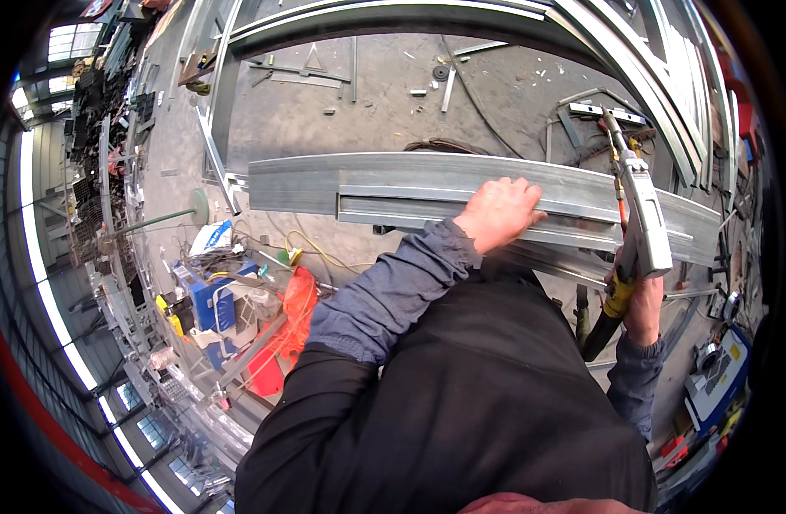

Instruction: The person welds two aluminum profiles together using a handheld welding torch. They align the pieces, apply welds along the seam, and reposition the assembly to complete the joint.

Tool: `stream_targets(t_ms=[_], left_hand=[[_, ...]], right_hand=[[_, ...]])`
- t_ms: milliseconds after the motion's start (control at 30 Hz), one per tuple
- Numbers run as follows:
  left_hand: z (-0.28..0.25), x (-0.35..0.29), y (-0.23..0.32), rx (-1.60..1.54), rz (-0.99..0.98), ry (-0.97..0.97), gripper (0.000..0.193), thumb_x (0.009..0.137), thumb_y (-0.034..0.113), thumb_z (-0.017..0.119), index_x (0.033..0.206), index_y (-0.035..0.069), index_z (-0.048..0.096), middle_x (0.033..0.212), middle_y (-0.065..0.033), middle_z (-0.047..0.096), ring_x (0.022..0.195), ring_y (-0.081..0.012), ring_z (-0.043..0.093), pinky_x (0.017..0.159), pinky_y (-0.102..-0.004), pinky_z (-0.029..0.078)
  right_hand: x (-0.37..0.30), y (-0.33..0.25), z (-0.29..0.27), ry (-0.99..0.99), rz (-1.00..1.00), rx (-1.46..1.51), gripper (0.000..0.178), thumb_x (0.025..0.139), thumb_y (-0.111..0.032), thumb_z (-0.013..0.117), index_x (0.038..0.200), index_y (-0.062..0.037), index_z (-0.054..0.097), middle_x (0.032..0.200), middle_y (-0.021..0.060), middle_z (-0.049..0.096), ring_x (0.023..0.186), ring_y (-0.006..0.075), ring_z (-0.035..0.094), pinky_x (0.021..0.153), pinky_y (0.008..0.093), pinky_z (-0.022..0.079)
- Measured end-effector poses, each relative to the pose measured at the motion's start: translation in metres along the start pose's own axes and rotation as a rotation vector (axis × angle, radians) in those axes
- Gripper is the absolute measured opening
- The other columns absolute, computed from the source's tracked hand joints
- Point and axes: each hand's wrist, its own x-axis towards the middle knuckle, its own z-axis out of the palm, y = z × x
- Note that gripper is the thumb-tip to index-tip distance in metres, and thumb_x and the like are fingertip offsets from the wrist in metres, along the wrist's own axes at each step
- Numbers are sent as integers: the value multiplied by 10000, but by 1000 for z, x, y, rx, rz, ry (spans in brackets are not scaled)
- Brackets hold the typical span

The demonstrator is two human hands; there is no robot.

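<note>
A blue boxy machine (203, 293) stands near an orange-red sheet (300, 295) on the floor (380, 107).

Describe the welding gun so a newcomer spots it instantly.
Find the long metal profile across the middle. Toward its right end, the right hand holds the welding gun, nozzle pointing away. Unlike the bare profile, it has a boxy grey body and yellow part.

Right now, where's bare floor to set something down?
Best: floor between the near metal channel and the far beam, left of the black cable, despite scattered offcuts. Crowded: near left, around the blue box and orange sheet.
</note>
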Motion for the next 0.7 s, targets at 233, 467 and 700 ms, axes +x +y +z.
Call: stream_targets(t_ms=[233, 467, 700], left_hand=[[7, -6, -8, 8, 31, 32, 313, 1026, 366, 746, 1103, 73, 668, 977, -122, 649, 930, -354, 681, 780, -495, 561], [-4, -16, -9, 64, -17, 2, 426, 1014, 465, 753, 1167, 71, 692, 1021, -114, 683, 972, -361, 689, 827, -503, 538], [-21, -45, -46, 116, -214, -74, 503, 1017, 595, 703, 1022, 93, 699, 975, -128, 720, 988, -372, 722, 848, -521, 555]], right_hand=[[3, -32, 19, 43, 23, -23, 274, 1129, -210, 565, 1223, 23, 673, 936, 68, 730, 764, 175, 725, 713, 347, 599], [7, -24, 2, 64, -30, 64, 472, 1146, -436, 645, 1316, 5, 630, 1007, 83, 712, 794, 204, 753, 735, 368, 646], [11, -9, -14, 15, 23, 57, 679, 1140, -538, 606, 1592, -38, 523, 1141, 45, 662, 848, 164, 713, 668, 302, 574]])
